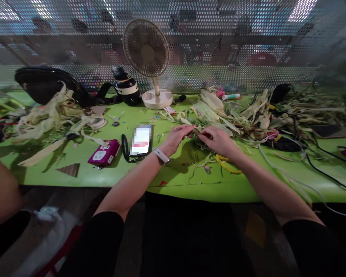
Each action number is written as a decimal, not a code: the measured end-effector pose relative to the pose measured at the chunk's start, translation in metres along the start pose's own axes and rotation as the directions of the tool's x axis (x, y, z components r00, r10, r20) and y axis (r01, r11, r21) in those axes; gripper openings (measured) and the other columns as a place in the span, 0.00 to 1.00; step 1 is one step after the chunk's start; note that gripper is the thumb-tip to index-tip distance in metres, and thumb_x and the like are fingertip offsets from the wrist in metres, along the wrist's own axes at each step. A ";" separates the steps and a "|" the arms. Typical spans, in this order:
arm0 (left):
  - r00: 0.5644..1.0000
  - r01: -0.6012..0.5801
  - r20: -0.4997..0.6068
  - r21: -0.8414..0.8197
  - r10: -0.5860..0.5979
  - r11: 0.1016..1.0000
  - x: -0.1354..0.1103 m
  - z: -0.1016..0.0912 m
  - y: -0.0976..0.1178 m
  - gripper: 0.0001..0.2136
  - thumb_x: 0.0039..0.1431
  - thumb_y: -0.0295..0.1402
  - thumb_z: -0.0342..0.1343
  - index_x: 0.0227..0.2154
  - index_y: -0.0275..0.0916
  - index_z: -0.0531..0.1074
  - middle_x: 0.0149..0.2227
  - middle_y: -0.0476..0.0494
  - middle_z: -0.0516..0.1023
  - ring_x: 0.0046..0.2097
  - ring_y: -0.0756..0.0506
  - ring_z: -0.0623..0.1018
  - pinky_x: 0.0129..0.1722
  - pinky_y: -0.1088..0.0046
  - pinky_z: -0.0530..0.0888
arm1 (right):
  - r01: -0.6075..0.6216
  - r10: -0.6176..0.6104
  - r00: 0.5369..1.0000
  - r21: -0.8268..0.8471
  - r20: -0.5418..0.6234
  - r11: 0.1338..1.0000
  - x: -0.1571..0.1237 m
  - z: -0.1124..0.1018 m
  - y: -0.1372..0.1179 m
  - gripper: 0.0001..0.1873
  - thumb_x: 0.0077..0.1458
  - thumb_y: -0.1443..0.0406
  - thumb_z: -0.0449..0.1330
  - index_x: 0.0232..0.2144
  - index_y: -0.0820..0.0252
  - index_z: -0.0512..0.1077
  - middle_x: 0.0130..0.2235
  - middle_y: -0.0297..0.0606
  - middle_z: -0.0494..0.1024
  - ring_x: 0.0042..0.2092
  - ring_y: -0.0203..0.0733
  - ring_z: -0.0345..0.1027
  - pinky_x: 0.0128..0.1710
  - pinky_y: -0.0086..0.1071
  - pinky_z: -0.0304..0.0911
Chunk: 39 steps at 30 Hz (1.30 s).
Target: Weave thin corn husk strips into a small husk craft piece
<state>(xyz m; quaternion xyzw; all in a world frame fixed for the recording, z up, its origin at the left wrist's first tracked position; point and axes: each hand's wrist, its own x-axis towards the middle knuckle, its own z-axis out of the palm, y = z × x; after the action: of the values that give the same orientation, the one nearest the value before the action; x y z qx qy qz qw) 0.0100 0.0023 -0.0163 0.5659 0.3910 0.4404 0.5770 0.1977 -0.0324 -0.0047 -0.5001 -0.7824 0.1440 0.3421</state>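
Observation:
My left hand (177, 136), with a pale watch band on its wrist, is closed in a pinch over the green table. Close to its right, my right hand (217, 140) pinches from the other side. Between the fingertips run thin plant strands (195, 131), partly hidden by the fingers. Beneath and beside the right hand lies a tuft of green plant scraps (200, 144). Just behind both hands are pale corn husks (209, 107). A yellow loop (227, 165) rests on the table near my right wrist.
Left of my hands lie a phone (141, 140) and a purple case (103, 153). Behind stand a fan (158, 100), a black bottle (127, 89) and a black bag (49, 84). More husks (259, 115) and cables (314, 165) spread rightward. Another person's arm (0, 184) reaches in at left.

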 end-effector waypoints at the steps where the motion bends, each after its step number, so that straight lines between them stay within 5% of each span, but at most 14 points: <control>1: 1.000 -0.007 0.011 -0.020 0.008 1.000 0.000 0.000 -0.001 0.14 0.48 0.43 0.67 0.33 0.37 0.80 0.35 0.45 0.82 0.35 0.51 0.74 0.38 0.74 0.71 | -0.007 0.006 1.000 0.039 0.028 0.999 0.000 0.002 0.000 0.13 0.58 0.57 0.59 0.25 0.56 0.69 0.28 0.37 0.74 0.32 0.41 0.65 0.35 0.35 0.57; 7: 0.998 -0.056 -0.024 -0.097 0.054 0.994 -0.001 0.005 0.000 0.19 0.38 0.42 0.73 0.31 0.35 0.79 0.32 0.47 0.81 0.33 0.52 0.73 0.38 0.72 0.70 | -0.145 0.081 0.974 0.312 0.211 0.939 -0.002 0.002 -0.008 0.15 0.61 0.54 0.56 0.26 0.55 0.64 0.22 0.32 0.72 0.24 0.38 0.65 0.30 0.34 0.60; 23: 0.993 -0.106 -0.062 -0.120 0.099 0.987 -0.004 0.003 0.005 0.16 0.42 0.42 0.72 0.31 0.37 0.80 0.34 0.45 0.82 0.35 0.51 0.75 0.37 0.73 0.70 | -0.180 0.050 0.945 0.388 0.324 0.904 -0.001 -0.003 -0.010 0.18 0.60 0.51 0.57 0.25 0.56 0.65 0.21 0.31 0.71 0.24 0.36 0.63 0.28 0.32 0.58; 27: 0.996 -0.089 -0.017 -0.124 0.087 0.988 -0.005 -0.001 0.011 0.15 0.51 0.46 0.66 0.31 0.38 0.80 0.31 0.47 0.79 0.32 0.52 0.72 0.35 0.74 0.69 | -0.109 0.091 0.993 0.255 0.080 0.961 -0.004 -0.009 -0.013 0.17 0.59 0.52 0.58 0.25 0.57 0.67 0.23 0.33 0.70 0.25 0.36 0.60 0.28 0.33 0.54; 29: 0.997 -0.076 -0.015 -0.118 0.075 0.990 -0.005 -0.001 0.013 0.14 0.53 0.46 0.64 0.30 0.39 0.80 0.28 0.48 0.77 0.31 0.52 0.71 0.34 0.74 0.68 | -0.042 0.066 0.989 0.180 -0.132 0.983 -0.003 -0.012 -0.013 0.17 0.60 0.54 0.57 0.24 0.57 0.66 0.24 0.33 0.68 0.27 0.37 0.59 0.30 0.34 0.53; 31: 0.996 -0.089 0.011 -0.101 0.091 0.991 -0.005 -0.001 0.012 0.13 0.53 0.45 0.64 0.28 0.39 0.79 0.27 0.50 0.75 0.30 0.52 0.70 0.33 0.74 0.67 | -0.011 0.042 0.978 0.149 -0.205 0.989 -0.002 -0.013 -0.012 0.16 0.60 0.56 0.56 0.24 0.57 0.65 0.25 0.34 0.68 0.29 0.38 0.59 0.32 0.34 0.54; 36: 0.987 -0.149 0.050 -0.086 0.154 0.985 -0.005 -0.002 0.007 0.15 0.53 0.47 0.64 0.28 0.39 0.78 0.26 0.50 0.73 0.29 0.53 0.68 0.31 0.74 0.66 | -0.078 0.073 0.997 0.267 0.026 0.961 0.001 -0.003 -0.008 0.15 0.59 0.51 0.58 0.32 0.57 0.69 0.33 0.37 0.74 0.34 0.41 0.65 0.35 0.34 0.57; 39: 0.986 -0.156 0.051 -0.037 0.158 0.987 -0.005 -0.001 0.007 0.16 0.50 0.48 0.66 0.30 0.39 0.78 0.27 0.49 0.74 0.30 0.52 0.68 0.31 0.75 0.66 | -0.107 0.081 0.993 0.375 0.083 0.921 0.002 0.006 -0.004 0.20 0.56 0.46 0.59 0.31 0.56 0.67 0.30 0.33 0.70 0.31 0.38 0.61 0.32 0.33 0.56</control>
<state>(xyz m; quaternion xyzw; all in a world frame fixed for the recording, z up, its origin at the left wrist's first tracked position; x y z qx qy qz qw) 0.0067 -0.0019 -0.0093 0.5971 0.3221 0.4756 0.5600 0.1899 -0.0318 -0.0060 -0.4565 -0.7259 0.3249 0.3988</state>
